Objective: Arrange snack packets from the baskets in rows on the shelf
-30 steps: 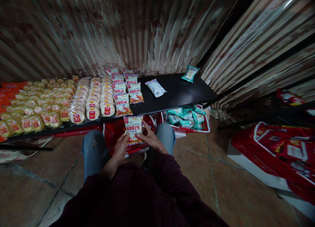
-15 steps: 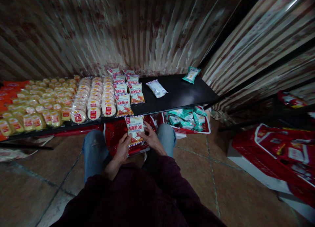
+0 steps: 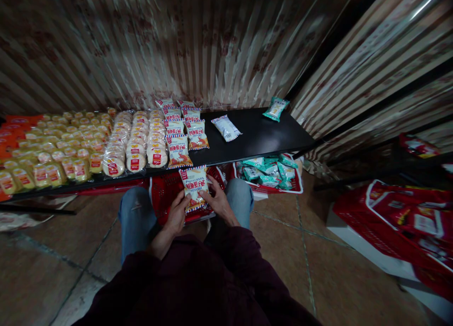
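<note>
Snack packet (image 3: 193, 180): held just in front of near edge of desk (image 3: 247, 133), above red basket (image 3: 164, 188). Grasped at sides by fingers of left hand (image 3: 176, 216) and right hand (image 3: 220, 204). Barely shifted over last second, so still off desk, apart from matching packets (image 3: 179, 151) there.

Black shelf (image 3: 260, 133) with wrapped snacks (image 3: 83, 154), white packets (image 3: 179, 150), teal packet (image 3: 276, 109)

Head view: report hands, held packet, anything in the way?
Left hand and right hand both on snack packet. Packet printed face up, over red basket. Matching packets just beyond, on black shelf.
</note>
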A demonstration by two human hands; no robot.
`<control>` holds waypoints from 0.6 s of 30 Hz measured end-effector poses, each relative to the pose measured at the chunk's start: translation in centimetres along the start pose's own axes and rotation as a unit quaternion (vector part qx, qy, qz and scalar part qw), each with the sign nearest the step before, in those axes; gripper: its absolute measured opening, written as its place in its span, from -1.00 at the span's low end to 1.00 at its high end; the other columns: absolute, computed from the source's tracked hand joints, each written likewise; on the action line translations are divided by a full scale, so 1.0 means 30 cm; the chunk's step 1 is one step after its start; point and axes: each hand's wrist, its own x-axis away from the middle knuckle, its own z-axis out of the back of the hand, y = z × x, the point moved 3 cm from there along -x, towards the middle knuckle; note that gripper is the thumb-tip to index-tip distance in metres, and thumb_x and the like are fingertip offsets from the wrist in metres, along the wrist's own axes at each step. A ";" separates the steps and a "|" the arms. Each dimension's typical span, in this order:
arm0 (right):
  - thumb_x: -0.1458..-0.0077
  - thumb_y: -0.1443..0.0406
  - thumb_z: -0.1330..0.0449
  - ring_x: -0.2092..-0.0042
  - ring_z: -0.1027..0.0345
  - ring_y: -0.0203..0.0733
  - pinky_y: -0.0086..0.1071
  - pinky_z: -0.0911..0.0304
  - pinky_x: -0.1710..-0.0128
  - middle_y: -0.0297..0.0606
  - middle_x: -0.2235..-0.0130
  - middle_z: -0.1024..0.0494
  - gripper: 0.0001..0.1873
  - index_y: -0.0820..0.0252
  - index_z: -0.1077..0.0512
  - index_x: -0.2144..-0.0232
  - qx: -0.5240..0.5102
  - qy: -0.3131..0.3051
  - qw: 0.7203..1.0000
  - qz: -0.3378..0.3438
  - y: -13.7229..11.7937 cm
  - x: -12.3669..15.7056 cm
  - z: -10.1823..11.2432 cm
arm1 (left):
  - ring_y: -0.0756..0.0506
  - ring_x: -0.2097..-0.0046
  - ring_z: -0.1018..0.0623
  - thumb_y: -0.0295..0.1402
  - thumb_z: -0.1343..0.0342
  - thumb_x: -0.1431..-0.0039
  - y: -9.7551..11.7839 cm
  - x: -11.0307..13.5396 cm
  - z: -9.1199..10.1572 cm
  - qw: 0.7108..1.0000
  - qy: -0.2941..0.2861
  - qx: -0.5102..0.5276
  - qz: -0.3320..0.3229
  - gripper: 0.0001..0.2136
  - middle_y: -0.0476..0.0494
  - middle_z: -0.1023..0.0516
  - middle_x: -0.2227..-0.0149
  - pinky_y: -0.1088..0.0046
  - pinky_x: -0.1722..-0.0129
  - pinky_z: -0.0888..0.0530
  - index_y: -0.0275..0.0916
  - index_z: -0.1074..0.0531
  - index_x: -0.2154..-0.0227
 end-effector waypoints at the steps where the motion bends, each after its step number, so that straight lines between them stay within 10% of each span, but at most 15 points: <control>1: 0.14 0.13 -0.32 0.05 -0.39 -0.04 -0.18 -0.31 0.06 -0.18 0.03 -0.49 -0.19 0.07 -0.16 -0.16 -0.010 -0.011 1.000 -0.008 -0.002 0.003 -0.004 | -0.18 0.03 -0.52 -0.25 -0.28 0.13 -0.003 -0.001 0.003 1.000 -0.002 0.000 -0.001 -0.58 -0.10 -0.57 0.12 0.31 0.01 -0.40 -0.17 -0.45 0.13; 18: 0.06 0.10 -0.24 -0.06 -0.29 -0.03 -0.13 -0.18 -0.10 -0.11 -0.06 -0.40 -0.37 0.17 -0.31 -0.07 0.216 0.028 0.973 0.071 -0.012 0.018 0.008 | -0.07 0.16 -0.46 -0.37 -0.13 0.02 0.017 -0.012 0.029 0.932 0.064 -0.293 -0.201 -0.66 -0.18 -0.43 0.12 0.32 0.07 -0.38 -0.21 -0.34 0.12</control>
